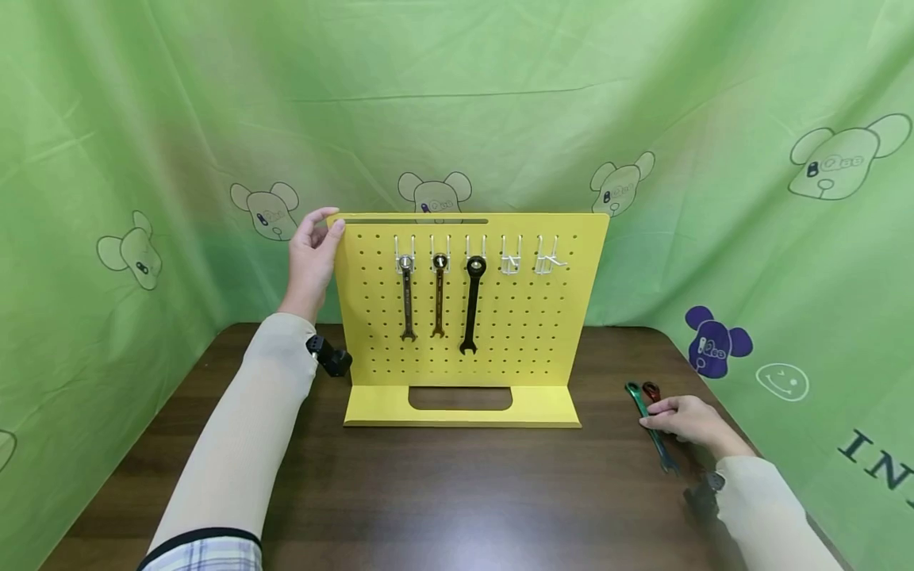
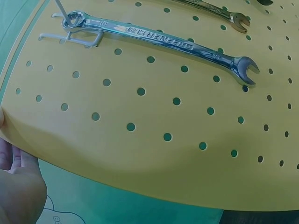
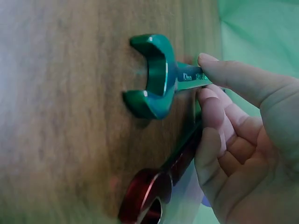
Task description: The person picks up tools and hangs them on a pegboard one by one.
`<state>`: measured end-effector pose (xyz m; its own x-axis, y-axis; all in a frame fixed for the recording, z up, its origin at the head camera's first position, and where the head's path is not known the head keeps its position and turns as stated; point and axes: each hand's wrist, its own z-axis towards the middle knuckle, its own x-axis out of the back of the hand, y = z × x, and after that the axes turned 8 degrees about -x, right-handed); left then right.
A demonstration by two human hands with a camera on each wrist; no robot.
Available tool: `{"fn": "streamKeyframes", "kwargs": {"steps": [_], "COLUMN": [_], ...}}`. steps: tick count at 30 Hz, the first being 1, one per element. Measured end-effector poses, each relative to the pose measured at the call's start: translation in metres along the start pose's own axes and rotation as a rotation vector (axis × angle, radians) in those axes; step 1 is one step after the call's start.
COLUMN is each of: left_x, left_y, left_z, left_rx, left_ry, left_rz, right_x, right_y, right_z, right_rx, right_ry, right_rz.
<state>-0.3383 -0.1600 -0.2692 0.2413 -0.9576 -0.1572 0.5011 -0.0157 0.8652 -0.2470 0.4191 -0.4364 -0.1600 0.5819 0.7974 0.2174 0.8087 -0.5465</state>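
Note:
My left hand [image 1: 312,254] grips the upper left corner of a yellow pegboard [image 1: 528,333], thumb on the front and fingers behind the edge. On the right of the table, my right hand [image 1: 689,420] pinches a green combination wrench [image 1: 661,452] by its shaft between thumb and fingers. Its open end [image 3: 163,100] faces the camera in the right wrist view. Beside it lies a red wrench [image 1: 650,390], partly covered by the hand. Three wrenches hang on the board: a silver one [image 1: 407,301], a bronze-toned one [image 1: 439,301] and a black one [image 1: 472,305].
Two white hooks, one left of the other, at the board's right carry nothing: one hook [image 1: 510,266] and another hook [image 1: 548,263]. The board's base [image 1: 378,404] stands on a dark wooden table [image 1: 443,492]. Green printed cloth [image 1: 514,103] surrounds the table.

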Motion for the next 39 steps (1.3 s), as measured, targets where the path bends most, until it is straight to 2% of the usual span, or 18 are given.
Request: {"fn": "streamKeyframes", "kwargs": {"steps": [8, 19, 29, 39], "left_x": [-0.0004, -0.0005, -0.0010, -0.0008], "left_y": [0.0004, -0.0005, -0.0006, -0.0002], "left_z": [0.0005, 0.0015, 0.0008, 0.0009], "left_rx": [-0.003, -0.004, 0.006, 0.004], "left_ry": [0.004, 0.005, 0.001, -0.004], "left_rz": [0.027, 0.040, 0.043, 0.038], "right_x": [-0.0008, -0.0022, -0.0027, -0.0009], "right_y": [-0.0023, -0.0047, -0.0026, -0.0057], "right_z": [-0.0023, -0.0021, -0.0038, -0.0093], "right_rx": [-0.033, -0.013, -0.052, 0.009], "right_ry": [0.032, 0.085, 0.052, 0.038], "right_rz": [-0.014, -0.099, -0.019, 0.047]}}
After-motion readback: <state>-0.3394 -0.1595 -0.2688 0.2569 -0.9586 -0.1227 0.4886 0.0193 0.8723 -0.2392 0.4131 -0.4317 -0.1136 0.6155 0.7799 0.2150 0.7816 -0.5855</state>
